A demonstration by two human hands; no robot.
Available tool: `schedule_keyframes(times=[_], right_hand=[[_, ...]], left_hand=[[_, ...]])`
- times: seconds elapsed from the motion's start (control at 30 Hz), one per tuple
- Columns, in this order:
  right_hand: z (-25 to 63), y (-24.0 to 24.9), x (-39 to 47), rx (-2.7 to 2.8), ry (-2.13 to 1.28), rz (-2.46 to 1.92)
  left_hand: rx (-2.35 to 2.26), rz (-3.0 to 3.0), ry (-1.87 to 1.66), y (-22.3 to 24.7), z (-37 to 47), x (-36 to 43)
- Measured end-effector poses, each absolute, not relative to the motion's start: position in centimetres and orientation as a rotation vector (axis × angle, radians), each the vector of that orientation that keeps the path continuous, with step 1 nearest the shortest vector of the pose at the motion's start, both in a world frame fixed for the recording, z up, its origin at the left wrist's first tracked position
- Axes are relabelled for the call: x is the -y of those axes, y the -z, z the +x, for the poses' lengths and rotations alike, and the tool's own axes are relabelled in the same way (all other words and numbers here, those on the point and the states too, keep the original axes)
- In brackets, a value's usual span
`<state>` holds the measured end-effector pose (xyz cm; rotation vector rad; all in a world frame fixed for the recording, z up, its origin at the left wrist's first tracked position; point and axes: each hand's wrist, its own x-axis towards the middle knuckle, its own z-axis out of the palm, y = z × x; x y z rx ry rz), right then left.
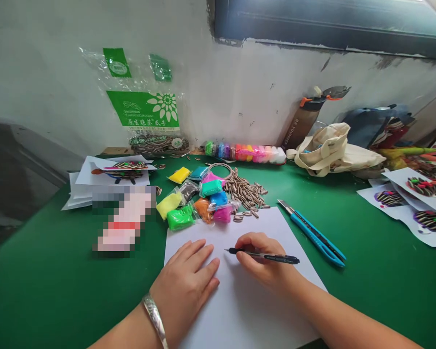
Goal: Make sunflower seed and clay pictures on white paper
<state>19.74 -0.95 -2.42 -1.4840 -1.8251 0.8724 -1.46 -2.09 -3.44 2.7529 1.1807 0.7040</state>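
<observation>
A blank sheet of white paper [247, 310] lies on the green table in front of me. My left hand [189, 278] rests flat on its left half, fingers stretched out, a silver bangle on the wrist. Pinched in my right hand [265, 261] is a black pen [283, 258], its tip pointing left just over the paper. Beyond the sheet's far edge sit several small bags of coloured clay, among them a bright green one [180, 217] and a yellow one [179, 175]. A loose pile of striped sunflower seeds [245, 191] spreads beside them.
A blue utility knife [314, 235] lies right of the paper. Seed-decorated sheets are stacked at left [85, 170] and right [381, 215]. Along the wall stand a seed bag [145, 109], a clay pack [254, 153], a brown bottle [303, 121] and a cloth bag [323, 148].
</observation>
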Motion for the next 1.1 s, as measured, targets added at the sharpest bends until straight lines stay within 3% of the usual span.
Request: schedule_keyframes(times=[0.2, 1.1], right_hand=[[19.7, 2.4, 1.0, 1.987, -0.784, -1.321], [19.7, 2.4, 0.7, 1.969, -0.854, -1.338]], left_hand=[[-1.203, 2.739, -0.709, 3.4, -1.5, 2.3], [-1.134, 2.811, -0.637, 2.2, -1.6, 2.0]])
